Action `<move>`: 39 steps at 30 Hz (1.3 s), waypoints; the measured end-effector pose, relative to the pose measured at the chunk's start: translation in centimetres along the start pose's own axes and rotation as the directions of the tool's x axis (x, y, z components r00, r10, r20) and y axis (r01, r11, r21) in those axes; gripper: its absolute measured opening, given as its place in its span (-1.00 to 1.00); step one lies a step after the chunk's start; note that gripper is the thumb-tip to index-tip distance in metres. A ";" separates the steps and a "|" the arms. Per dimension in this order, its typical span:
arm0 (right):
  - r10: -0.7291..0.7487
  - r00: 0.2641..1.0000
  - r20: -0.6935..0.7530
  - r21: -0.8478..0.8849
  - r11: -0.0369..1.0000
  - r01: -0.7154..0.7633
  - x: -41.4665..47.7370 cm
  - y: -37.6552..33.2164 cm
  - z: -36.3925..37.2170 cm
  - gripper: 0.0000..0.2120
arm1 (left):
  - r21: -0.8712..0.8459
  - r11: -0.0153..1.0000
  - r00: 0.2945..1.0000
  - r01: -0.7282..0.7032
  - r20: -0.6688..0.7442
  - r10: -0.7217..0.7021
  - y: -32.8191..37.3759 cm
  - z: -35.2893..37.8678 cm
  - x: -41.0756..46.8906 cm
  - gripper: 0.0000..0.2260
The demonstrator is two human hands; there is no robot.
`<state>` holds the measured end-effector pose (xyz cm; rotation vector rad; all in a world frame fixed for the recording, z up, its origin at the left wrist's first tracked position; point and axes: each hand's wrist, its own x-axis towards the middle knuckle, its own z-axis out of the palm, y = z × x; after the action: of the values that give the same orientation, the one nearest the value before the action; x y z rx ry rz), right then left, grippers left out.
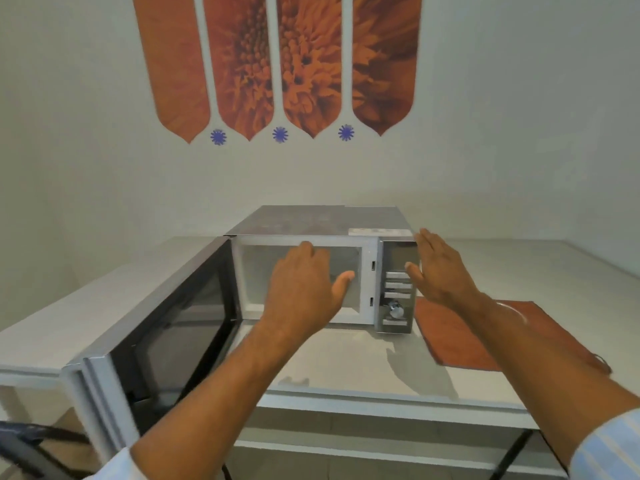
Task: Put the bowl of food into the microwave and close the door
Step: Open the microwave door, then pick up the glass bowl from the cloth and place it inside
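Observation:
A silver microwave (325, 223) stands on a white table (346, 362), its door (162, 330) swung wide to the left. My left hand (304, 285) hovers in front of the white cavity (252, 271), fingers apart, holding nothing. My right hand (440, 268) is flat and open beside the control panel (396, 289), at the microwave's right front corner. The bowl is mostly hidden behind my right forearm; only a thin pale rim (516, 311) shows over the mat. My left hand hides part of the cavity.
An orange-brown placemat (450, 337) lies on the table right of the microwave. The wall behind carries orange flower panels (277, 64). The door reaches past the table's front left edge. A dark chair part (24, 441) shows at bottom left.

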<state>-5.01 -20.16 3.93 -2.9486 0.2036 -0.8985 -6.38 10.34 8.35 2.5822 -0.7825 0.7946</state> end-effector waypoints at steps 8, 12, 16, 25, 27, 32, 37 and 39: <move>0.285 0.958 -0.031 0.137 0.951 -0.279 -3.7 12.1 -1.6 -0.35 | -0.528 0.845 0.985 0.081 0.170 0.012 10.3 10.8 3.8 -0.56; 0.389 0.921 0.012 0.170 0.907 -0.385 -5.3 16.9 -0.5 -0.35 | -0.659 0.724 0.963 0.204 0.269 -0.026 14.9 16.3 6.0 -0.60; 0.482 0.873 0.070 0.259 0.837 -0.482 -6.7 20.0 1.9 -0.34 | -0.728 0.613 0.935 0.307 0.352 -0.050 18.9 21.1 7.9 -0.57; 0.643 0.748 0.166 0.518 0.588 -0.621 -8.2 22.9 6.8 -0.35 | -0.744 0.271 0.791 0.611 0.590 -0.161 24.3 29.6 9.1 -0.53; 0.674 0.709 0.208 0.578 0.500 -0.645 -8.0 23.2 7.4 -0.36 | -0.722 0.202 0.749 0.662 0.641 -0.166 24.8 30.9 9.1 -0.57; 0.716 0.649 0.256 0.637 0.380 -0.670 -7.8 23.4 8.9 -0.43 | -0.691 0.120 0.698 0.713 0.682 -0.220 26.1 33.9 9.0 -0.59; 0.739 0.585 0.334 0.678 0.243 -0.694 -8.2 23.8 10.7 -0.43 | -0.688 0.027 0.674 0.726 0.702 -0.230 26.2 36.4 8.9 -0.71; 0.740 0.573 0.352 0.685 0.213 -0.696 -8.5 23.8 11.2 -0.48 | -0.684 -0.016 0.665 0.729 0.714 -0.218 26.2 37.0 8.6 -0.69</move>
<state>-8.35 -42.41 -12.11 -1.6360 0.8699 -0.6295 -0.48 -30.61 -12.03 1.4643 -0.1557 -0.5050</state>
